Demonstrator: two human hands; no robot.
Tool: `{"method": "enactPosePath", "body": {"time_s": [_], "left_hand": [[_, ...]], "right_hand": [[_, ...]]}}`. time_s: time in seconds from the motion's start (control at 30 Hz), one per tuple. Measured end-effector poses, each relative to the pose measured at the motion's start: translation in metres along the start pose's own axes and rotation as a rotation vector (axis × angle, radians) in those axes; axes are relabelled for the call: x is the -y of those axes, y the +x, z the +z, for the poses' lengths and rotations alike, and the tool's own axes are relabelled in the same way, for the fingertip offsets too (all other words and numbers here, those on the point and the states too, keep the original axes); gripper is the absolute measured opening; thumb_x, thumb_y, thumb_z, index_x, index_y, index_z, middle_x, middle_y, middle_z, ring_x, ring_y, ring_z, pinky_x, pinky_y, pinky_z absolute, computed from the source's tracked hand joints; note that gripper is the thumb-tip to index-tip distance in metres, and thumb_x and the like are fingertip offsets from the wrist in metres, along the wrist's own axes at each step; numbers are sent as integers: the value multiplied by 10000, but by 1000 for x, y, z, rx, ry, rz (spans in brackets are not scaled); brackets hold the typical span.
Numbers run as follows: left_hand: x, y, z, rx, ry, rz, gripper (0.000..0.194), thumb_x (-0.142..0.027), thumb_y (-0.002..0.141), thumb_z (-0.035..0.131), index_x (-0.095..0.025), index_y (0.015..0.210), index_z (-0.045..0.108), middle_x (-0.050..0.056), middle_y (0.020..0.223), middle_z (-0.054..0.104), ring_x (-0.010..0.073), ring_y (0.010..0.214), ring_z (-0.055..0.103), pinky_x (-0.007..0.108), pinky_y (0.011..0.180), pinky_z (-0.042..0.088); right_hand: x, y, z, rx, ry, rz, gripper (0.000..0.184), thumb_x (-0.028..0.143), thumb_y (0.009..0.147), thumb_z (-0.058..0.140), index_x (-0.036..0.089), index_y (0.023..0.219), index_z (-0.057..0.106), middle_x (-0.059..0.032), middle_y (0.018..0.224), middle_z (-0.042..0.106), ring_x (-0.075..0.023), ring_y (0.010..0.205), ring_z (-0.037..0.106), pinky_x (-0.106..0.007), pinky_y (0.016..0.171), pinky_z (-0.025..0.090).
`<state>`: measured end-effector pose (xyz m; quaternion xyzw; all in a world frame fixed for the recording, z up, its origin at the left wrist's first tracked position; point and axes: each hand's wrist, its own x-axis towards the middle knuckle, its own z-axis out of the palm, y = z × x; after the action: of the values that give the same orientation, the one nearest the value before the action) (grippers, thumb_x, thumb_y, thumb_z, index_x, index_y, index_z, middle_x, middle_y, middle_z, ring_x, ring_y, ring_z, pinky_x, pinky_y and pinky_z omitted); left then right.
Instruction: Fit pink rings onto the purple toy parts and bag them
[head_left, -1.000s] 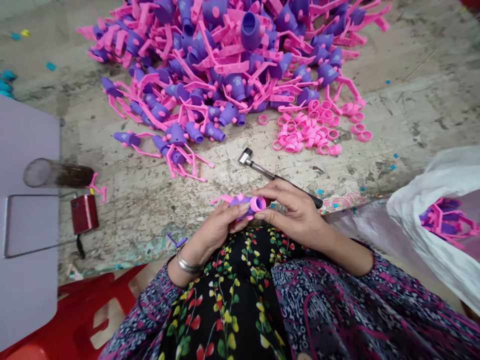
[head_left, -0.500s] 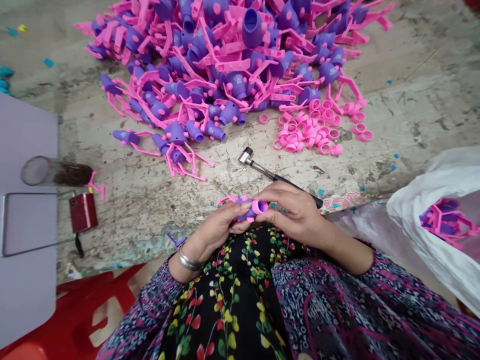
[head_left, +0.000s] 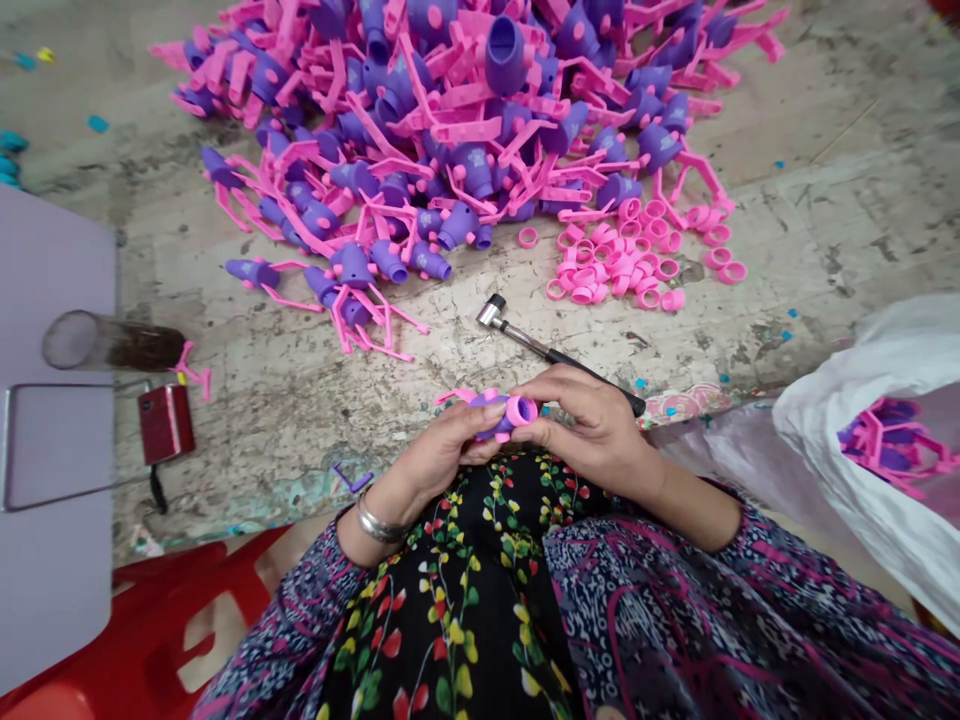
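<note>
Between my hands is a purple plastic body (head_left: 489,425) with pink arms, held low over my lap at the table's near edge. My left hand (head_left: 442,440) grips it, thumb on top. A pink ring (head_left: 522,410) sits at its right-hand end, its opening facing me. My right hand (head_left: 589,420) pinches that ring between thumb and forefinger. Beyond my right hand lies a small hammer (head_left: 525,340) with a black handle. Further off are a heap of loose pink rings (head_left: 615,255) and a large pile of purple and pink plastic pieces (head_left: 450,120).
A white sack (head_left: 817,400) holding similar pieces stands at right. On the left are a glass (head_left: 112,342) with dark contents lying over the table edge, a red box-like device (head_left: 165,420), a lilac board (head_left: 56,560) and a red chair (head_left: 157,620). A purple scrap (head_left: 352,480) lies near my left wrist.
Both hands keep hold of the purple body and pink ring. The ring end has shifted very slightly right and up; everything on the table stays put.
</note>
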<state>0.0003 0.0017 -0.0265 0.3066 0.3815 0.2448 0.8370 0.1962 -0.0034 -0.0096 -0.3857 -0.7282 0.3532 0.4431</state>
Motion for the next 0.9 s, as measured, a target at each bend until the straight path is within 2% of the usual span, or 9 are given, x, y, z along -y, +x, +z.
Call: {"method": "enactPosePath", "body": {"time_s": [0.4, 0.73, 0.9], "left_hand": [[3, 2, -6, 111, -3, -17, 379, -500, 894, 573, -170, 723, 498, -90, 516, 266, 54, 447, 145, 219, 433, 103], [4, 0, -4, 41, 33, -32, 372, -509, 878, 587, -169, 742, 523, -88, 499, 297, 56, 440, 171, 217, 432, 122], [6, 0, -3, 54, 35, -31, 396, -533, 876, 584, -171, 729, 521, -86, 491, 298, 55, 435, 177, 220, 436, 122]], "right_hand": [[-3, 0, 0, 26, 41, -45, 227, 255, 898, 691, 213, 1120, 683, -44, 940, 732, -167, 861, 671, -302, 774, 547], [-7, -2, 3, 23, 39, -15, 200, 295, 898, 694, 219, 1083, 682, -47, 947, 739, -174, 855, 675, -323, 757, 552], [-6, -3, 1, 22, 49, -14, 197, 294, 900, 690, 225, 1085, 689, -40, 939, 736, -171, 855, 673, -321, 772, 546]]}}
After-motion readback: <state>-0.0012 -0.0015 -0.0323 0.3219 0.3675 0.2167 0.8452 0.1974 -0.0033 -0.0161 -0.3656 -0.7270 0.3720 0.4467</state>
